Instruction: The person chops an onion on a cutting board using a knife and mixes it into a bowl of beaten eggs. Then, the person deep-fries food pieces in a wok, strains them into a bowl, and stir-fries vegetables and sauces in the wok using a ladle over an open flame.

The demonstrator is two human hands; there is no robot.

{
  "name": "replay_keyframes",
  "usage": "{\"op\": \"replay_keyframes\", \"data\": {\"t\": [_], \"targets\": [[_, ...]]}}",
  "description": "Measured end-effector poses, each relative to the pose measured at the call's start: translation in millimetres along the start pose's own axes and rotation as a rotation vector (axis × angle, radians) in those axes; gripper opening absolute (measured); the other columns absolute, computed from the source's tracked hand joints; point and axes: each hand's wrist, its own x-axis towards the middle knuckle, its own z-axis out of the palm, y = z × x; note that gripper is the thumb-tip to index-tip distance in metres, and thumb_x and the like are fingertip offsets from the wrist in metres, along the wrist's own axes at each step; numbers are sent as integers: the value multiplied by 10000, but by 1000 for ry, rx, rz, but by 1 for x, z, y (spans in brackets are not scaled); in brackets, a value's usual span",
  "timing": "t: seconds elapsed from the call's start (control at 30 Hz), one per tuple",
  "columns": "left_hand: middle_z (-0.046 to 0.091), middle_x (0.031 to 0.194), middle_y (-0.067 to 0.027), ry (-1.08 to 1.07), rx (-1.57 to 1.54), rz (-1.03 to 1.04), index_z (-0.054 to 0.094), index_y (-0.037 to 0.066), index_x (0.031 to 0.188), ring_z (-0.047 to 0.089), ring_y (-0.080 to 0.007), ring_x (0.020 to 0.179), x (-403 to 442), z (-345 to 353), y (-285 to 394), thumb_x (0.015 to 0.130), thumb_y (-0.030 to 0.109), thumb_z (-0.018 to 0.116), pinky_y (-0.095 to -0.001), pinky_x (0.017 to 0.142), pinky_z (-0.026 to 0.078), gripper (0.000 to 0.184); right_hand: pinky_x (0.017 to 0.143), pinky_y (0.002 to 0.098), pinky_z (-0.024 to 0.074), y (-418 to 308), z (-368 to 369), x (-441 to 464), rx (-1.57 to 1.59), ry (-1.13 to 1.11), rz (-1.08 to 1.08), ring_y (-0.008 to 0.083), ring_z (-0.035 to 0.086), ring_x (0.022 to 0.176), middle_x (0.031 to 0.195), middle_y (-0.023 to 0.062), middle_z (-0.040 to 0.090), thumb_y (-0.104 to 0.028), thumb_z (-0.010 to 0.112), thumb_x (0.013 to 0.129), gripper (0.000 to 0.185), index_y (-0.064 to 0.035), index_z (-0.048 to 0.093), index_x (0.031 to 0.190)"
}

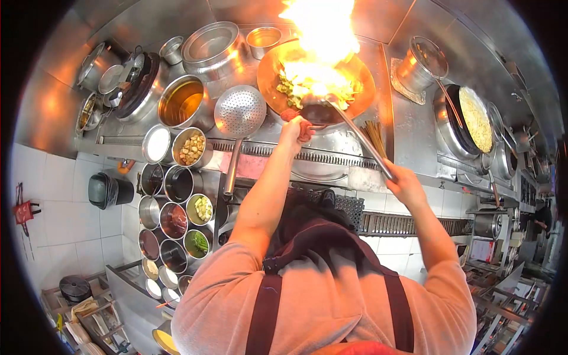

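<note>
Tall flames rise from the wok point(367, 89) at the top centre, and chopped green and pale food point(290, 89) lies inside it. My left hand point(290, 135) is closed round a red cloth point(305, 131) at the wok's near edge, gripping the wok's handle through it. A ladle point(368, 144) slants from the wok down to the right, with its bowl in the food, partly lost in the glare. Its handle end is wrapped by the fingers of my right hand point(404, 182).
A perforated strainer point(240, 111) lies left of the wok, beside a pot of amber liquid point(182, 102). Several ingredient tins, including one of diced food point(192, 148), stand at left. A bundle of thin sticks point(374, 137) sits right of the wok. Further right is a pan of pale food point(475, 120).
</note>
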Motion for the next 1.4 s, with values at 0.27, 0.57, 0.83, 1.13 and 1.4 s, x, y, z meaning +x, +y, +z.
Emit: {"op": "replay_keyframes", "data": {"t": [0.27,0.57,0.83,1.13,1.4], "targets": [[536,560,-95,298,-47,183,548,47,667,509,-205,442,-94,11,-24,803,92,490,-332,414,434,155,679,387,497,-21,-47,-50,8,-7,-11,359,621,713,852,207,637,-2,623,726,570,-59,557,1289],[549,598,-47,13,10,79,582,70,768,549,-191,491,8,-17,-44,838,160,539,-327,445,446,122,765,467,502,14,19,20,-173,99,64,440,621,864,961,277,632,-32,614,748,543,-46,529,1284],[592,682,-62,161,-10,143,582,59,865,514,-159,491,26,3,-10,823,110,540,-316,480,453,78,750,462,483,-2,-24,12,176,139,363,411,641,833,903,304,629,-30,567,788,547,6,488,1328],[504,586,-52,259,108,74,571,31,725,434,-162,425,54,6,14,798,105,564,-318,487,464,105,791,448,504,0,23,218,247,-3,313,410,635,872,927,259,655,-90,589,759,562,-60,512,1316],[508,584,-84,298,155,42,561,7,728,493,-213,444,49,3,9,805,128,556,-342,449,453,143,735,479,504,45,-8,124,-308,-52,-226,400,628,812,894,214,624,-10,586,731,704,-150,430,1403]]}}
